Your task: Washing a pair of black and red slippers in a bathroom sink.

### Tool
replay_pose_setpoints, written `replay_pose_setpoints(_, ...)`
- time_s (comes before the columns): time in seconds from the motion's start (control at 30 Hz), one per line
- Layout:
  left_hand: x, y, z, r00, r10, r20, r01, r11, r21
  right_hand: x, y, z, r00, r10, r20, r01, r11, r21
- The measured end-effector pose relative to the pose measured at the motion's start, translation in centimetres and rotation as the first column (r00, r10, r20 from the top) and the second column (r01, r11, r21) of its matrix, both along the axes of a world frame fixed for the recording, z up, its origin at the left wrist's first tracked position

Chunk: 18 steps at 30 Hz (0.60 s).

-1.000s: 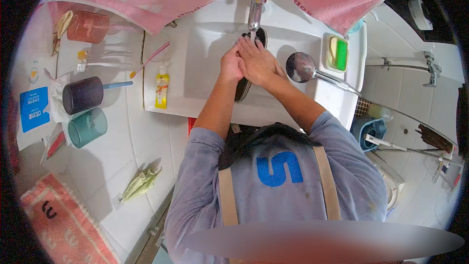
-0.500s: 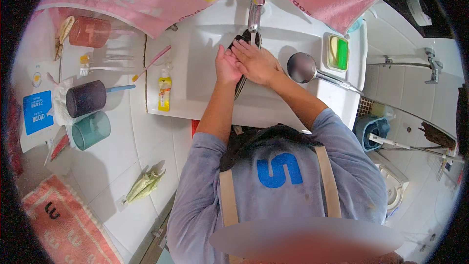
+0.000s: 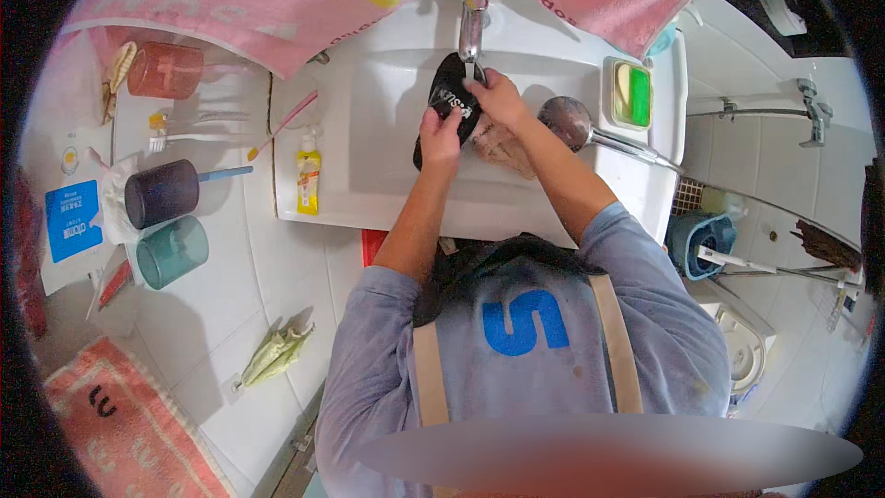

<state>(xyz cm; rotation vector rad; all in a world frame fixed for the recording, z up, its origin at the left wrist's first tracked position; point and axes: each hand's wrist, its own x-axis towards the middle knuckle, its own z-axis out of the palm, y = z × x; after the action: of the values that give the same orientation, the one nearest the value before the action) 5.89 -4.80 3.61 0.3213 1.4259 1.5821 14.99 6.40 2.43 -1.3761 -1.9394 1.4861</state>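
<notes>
Under the faucet [image 3: 472, 23], I hold a flat, long black item [image 3: 449, 83] with white lettering; its exact kind I cannot make out. My left hand [image 3: 441, 136] grips its lower part, thumb on top. At the upper right edge, my right hand [image 3: 501, 100] is closed on it with thumb and fingers. Water from the spout runs onto the item. A beige, crumpled, cloth-like thing [image 3: 505, 149] lies in the sink [image 3: 369, 143] beneath my right wrist, partly hidden by the forearm.
A shower head [image 3: 564, 123] rests on the sink's right side, near a green-and-clear soap box [image 3: 631, 94]. On the left rim sits a yellow tube [image 3: 309, 183]. Cups, a dark one [image 3: 162, 194] among them, and toothbrushes stand farther left. A pink towel [image 3: 230, 0] hangs across the far side.
My hands have parted from lying together over the black item. It has turned so its lettered face shows, and the beige thing below is more exposed.
</notes>
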Motion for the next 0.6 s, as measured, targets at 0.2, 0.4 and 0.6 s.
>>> replay_pose_setpoints(0.2,-0.6,-0.9,-1.9,0.919,0.011,-0.394,-0.013,1.0,-0.004,-1.8,0.9,2.8,0.974,-0.046,0.222,0.055,0.998,-0.031)
replay_pose_setpoints(0.4,0.9,-1.4,-2.0,0.89,0.02,-0.455,0.048,0.99,0.136,-1.9,1.8,5.0,0.871,0.159,0.464,-0.242,0.963,0.123)
replay_pose_setpoints(0.6,1.4,-1.5,-1.8,0.872,-0.012,-0.489,0.078,0.99,0.115,-1.6,1.4,1.9,0.908,0.139,0.395,-0.36,0.742,0.565)
